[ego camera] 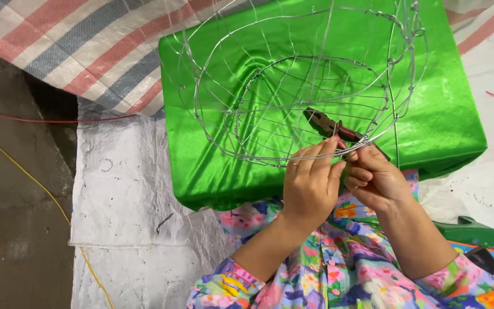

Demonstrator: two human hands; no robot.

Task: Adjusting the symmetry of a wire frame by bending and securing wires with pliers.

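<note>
A round wire frame (241,68) of thin silvery wire rests on a block wrapped in shiny green cloth (453,120). My left hand (311,183) pinches the frame's near rim with its fingertips. My right hand (375,177) meets it at the same spot and grips red-handled pliers (330,125), whose dark jaws point up and left inside the frame. Both forearms come out of bright flowered sleeves.
A red, blue and white striped tarp (87,46) lies at the top left, a white woven sheet (127,189) below it. A yellow cord (35,183) and red cord (41,120) cross the concrete floor on the left. A green object (475,232) sits at right.
</note>
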